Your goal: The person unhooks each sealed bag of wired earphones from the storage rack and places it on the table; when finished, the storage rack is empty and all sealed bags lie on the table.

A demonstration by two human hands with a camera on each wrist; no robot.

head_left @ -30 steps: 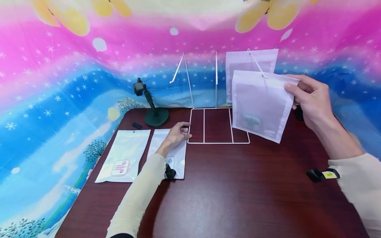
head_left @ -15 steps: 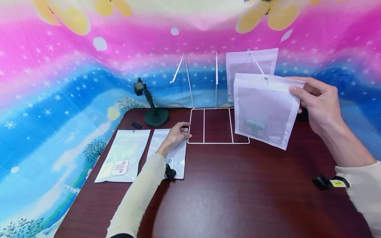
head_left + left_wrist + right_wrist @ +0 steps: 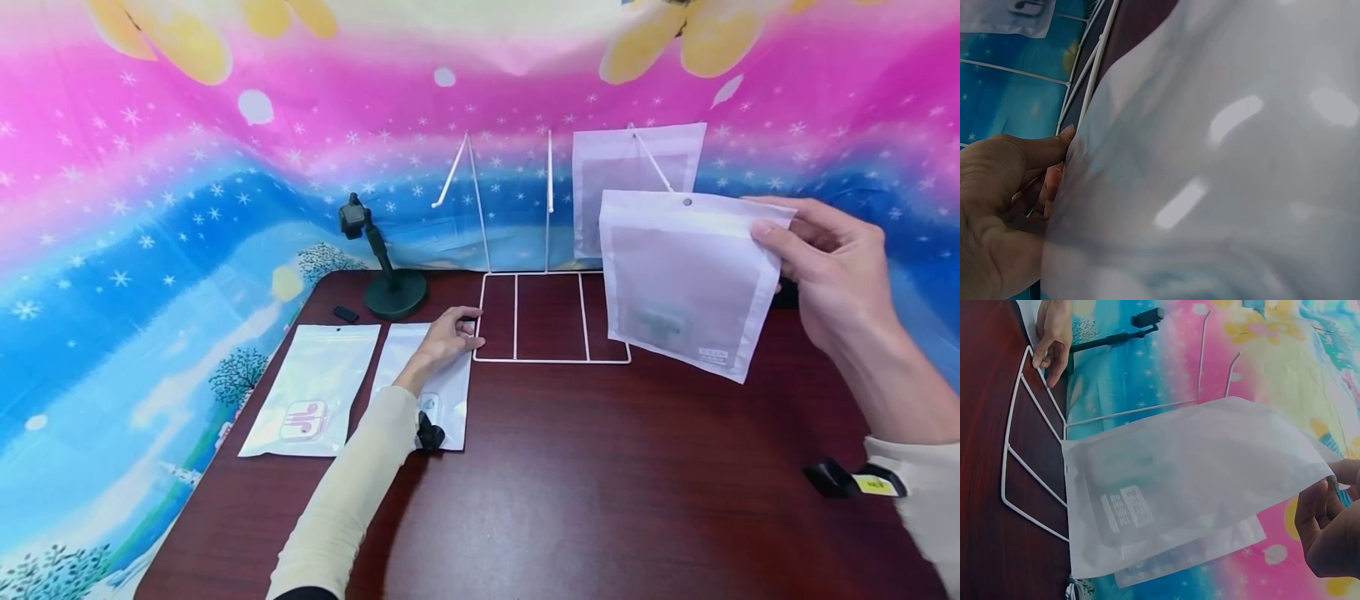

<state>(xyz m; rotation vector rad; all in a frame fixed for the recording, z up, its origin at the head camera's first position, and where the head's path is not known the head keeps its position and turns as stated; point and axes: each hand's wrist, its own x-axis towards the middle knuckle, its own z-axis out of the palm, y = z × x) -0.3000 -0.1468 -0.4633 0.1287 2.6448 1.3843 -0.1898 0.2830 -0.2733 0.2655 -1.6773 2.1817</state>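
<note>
My right hand [image 3: 843, 262] pinches the upper right edge of a white zip bag [image 3: 686, 275] between thumb and fingers. A small dark shape shows faintly through the bag's lower part. Its punched hole sits just right of the tip of a white prong on a wire display rack [image 3: 551, 361]. Another white bag [image 3: 588, 179] hangs farther back on that prong. With thumb and fingers, my left hand [image 3: 444, 340] grips the left wire of the rack's base. In the left wrist view, a glossy bag [image 3: 1222, 156] hides part of that hand.
Two more white bags lie on the table's left: one with earphones [image 3: 306, 421], the other partly under my left arm [image 3: 456, 417]. A dark stand [image 3: 396, 296] and a small black object [image 3: 346, 314] are behind them. Two bare prongs [image 3: 550, 171] are on the rack's left and middle.
My right hand has drawn the bag to the right and slightly down; the prong's tip no longer shows through its hole. My left hand has stayed on the rack's base.
</note>
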